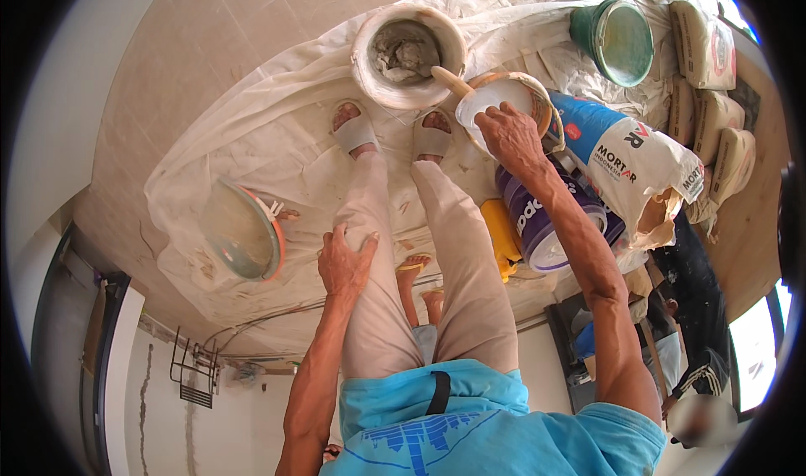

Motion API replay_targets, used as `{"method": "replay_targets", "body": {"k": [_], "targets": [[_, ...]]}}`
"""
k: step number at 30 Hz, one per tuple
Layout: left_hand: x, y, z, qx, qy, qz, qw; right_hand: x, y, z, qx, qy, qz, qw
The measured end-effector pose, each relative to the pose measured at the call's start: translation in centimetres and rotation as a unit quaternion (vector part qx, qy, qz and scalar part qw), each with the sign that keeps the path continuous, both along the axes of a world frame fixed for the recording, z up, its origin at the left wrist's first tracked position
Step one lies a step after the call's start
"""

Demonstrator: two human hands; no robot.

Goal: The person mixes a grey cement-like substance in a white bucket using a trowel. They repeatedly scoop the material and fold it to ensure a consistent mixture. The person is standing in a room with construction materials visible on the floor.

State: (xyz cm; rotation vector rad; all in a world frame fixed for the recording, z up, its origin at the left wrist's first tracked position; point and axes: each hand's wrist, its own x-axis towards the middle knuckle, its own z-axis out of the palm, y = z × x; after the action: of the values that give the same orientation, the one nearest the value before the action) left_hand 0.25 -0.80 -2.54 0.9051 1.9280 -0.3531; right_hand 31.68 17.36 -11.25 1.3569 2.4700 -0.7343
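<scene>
A worker in a turquoise shirt (495,442) and beige trousers (369,308) bends forward over a draped floor. The left hand (346,262) rests spread on the left knee, holding nothing. The right hand (508,136), its fingers curled, reaches over the near side of a tan bucket (531,98); whether it grips anything there cannot be told.

The bucket stands ahead and to the right, its wire handle looped along the right side. A blunt tan handle (452,82) juts over its far left rim, long axis aslant: the free end points forward and left toward a pale pail (363,60) of grey mix (407,54), the other end back into the bucket.

Close to the right forearm sit purple tubs (537,216), a yellow container (499,234) and a blue-and-white sack (600,140), torn at its near end. A red-edged basin (231,234) lies to the left. All rest on a creased, cream dust sheet (277,132) spread over tan flooring (180,81). Farther right are a green bucket (625,44) and piled sacks (703,48); a person in black (693,274) appears near a bright opening. A cracked white wall (164,409) carries a dark wire rack (195,374).
</scene>
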Motion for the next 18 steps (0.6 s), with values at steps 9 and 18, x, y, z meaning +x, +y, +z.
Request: {"method": "replay_targets", "body": {"k": [9,18], "targets": [[0.0,-0.4,-0.1,-0.011,0.006,0.009,1.000,-2.9,0.7,-0.4,-0.026,-0.022,-0.008,0.999],[0.0,-0.2,0.1,-0.018,-0.002,0.018,1.000,-3.8,0.1,-2.0,-0.043,-0.028,-0.011,0.999]]}}
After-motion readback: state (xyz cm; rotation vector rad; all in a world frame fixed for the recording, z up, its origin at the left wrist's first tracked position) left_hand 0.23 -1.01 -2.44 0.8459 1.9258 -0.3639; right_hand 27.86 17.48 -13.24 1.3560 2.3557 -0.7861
